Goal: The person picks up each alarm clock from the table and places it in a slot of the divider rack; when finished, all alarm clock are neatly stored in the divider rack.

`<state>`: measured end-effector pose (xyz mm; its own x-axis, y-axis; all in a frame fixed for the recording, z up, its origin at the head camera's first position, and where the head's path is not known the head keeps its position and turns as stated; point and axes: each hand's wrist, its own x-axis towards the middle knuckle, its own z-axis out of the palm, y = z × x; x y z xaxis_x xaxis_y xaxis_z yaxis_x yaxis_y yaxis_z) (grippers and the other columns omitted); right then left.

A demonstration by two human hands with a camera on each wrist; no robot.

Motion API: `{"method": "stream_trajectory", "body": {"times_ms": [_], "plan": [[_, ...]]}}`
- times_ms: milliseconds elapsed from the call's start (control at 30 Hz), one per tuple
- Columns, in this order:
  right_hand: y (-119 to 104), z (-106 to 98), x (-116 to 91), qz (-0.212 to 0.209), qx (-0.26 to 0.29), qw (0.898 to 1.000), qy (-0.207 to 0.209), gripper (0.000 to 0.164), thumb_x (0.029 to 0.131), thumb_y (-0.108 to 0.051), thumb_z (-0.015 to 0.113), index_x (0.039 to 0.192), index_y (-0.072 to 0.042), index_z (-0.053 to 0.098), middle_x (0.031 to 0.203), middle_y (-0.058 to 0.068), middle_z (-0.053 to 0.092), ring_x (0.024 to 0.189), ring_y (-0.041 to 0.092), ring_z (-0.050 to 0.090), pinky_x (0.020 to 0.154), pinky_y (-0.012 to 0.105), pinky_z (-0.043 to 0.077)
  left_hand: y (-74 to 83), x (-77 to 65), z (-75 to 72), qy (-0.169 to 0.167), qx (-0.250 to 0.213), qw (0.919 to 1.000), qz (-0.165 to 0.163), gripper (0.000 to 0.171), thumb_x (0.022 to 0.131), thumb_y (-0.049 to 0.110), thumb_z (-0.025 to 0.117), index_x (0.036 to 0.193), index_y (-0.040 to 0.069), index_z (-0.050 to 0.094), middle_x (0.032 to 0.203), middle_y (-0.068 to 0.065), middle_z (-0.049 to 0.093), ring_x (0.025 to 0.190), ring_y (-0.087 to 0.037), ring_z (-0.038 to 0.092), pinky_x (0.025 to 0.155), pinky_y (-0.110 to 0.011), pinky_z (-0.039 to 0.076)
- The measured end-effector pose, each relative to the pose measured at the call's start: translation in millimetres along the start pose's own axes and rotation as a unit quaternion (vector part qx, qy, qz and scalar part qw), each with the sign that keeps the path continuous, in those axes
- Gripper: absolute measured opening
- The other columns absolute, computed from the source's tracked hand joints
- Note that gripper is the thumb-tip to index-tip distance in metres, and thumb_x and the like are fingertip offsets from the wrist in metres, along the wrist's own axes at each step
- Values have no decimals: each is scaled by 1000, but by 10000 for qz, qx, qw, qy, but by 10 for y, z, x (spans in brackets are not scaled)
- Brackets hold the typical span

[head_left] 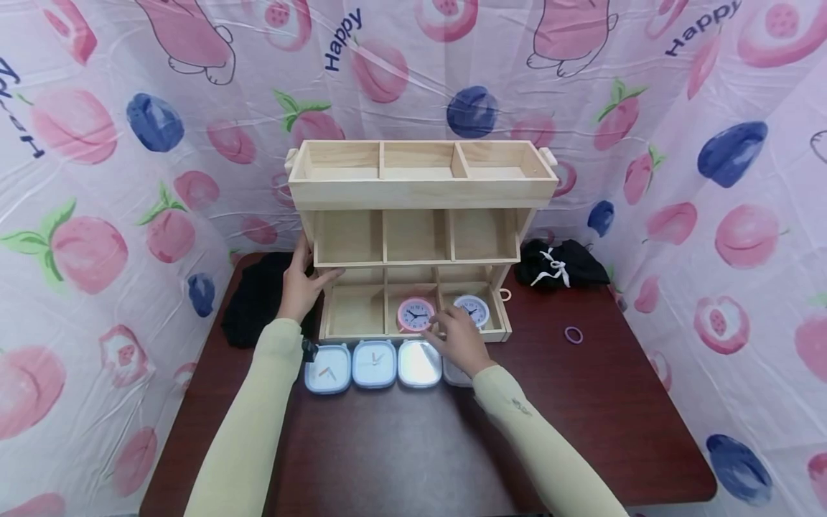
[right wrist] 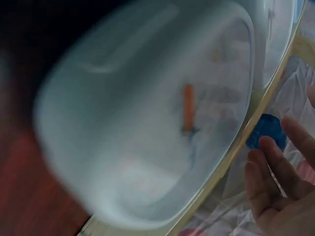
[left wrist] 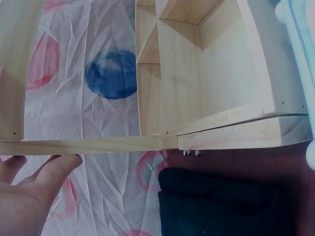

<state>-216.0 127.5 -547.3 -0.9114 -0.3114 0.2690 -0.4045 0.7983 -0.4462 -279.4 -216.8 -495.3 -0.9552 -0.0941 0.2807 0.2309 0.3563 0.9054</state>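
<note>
A three-tier wooden organizer box [head_left: 420, 194] stands spread out, each tier split into three compartments. My left hand [head_left: 301, 287] is at its left side, thumb and fingers apart; in the left wrist view the fingertips touch a wooden side strip [left wrist: 98, 145]. In the bottom tier, a pink round alarm clock [head_left: 415, 314] sits in the middle compartment and a pale round alarm clock [head_left: 474, 309] in the right one. My right hand [head_left: 460, 339] reaches over the front edge between them, fingers loosely bent and fingertips beside the pink clock. The right wrist view shows nothing in its fingers [right wrist: 275, 162].
Several pale blue square clocks [head_left: 375, 364] line the table [head_left: 388, 445] before the box, the rightmost partly hidden by my right arm. A folded black cloth [head_left: 252, 305] lies left, a black bundle with white cord [head_left: 565, 264] right, near a purple ring [head_left: 573, 334]. Printed curtains enclose the table.
</note>
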Motion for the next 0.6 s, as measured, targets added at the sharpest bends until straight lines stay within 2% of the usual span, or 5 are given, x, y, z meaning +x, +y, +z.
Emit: {"method": "stream_trajectory", "body": {"times_ms": [100, 200, 433, 600], "plan": [[33, -79, -194, 122, -83, 9998, 134, 37, 88, -35, 89, 110, -6, 80, 102, 11, 67, 97, 28, 61, 86, 47, 55, -2, -7, -7, -16, 2, 10000, -13, 108, 92, 23, 86, 167, 54, 16, 175, -3, 35, 158, -34, 40, 123, -59, 42], [92, -134, -381, 181, -142, 9996, 192, 47, 83, -39, 92, 115, -8, 78, 104, 11, 64, 99, 30, 58, 85, 48, 54, 5, -16, -19, -11, 4, 10000, -28, 107, 92, 22, 86, 167, 56, 17, 174, -5, 36, 157, -34, 41, 123, -60, 43], [256, -179, -747, 379, -123, 9991, 148, 74, 69, -47, 100, 131, -16, 72, 131, 16, 61, 122, 39, 57, 103, 61, 52, 17, -17, -24, -54, -1, 10000, 6, 108, 93, 23, 86, 166, 58, 15, 175, -3, 34, 158, -34, 40, 123, -60, 43], [331, -145, -858, 511, 62, 9987, 24, 88, 65, -43, 103, 141, -18, 67, 144, 18, 56, 129, 42, 54, 106, 63, 51, 23, -13, -20, -32, -15, 10000, -24, 109, 92, 23, 86, 167, 57, 14, 177, 2, 31, 159, -34, 39, 123, -60, 43]]}}
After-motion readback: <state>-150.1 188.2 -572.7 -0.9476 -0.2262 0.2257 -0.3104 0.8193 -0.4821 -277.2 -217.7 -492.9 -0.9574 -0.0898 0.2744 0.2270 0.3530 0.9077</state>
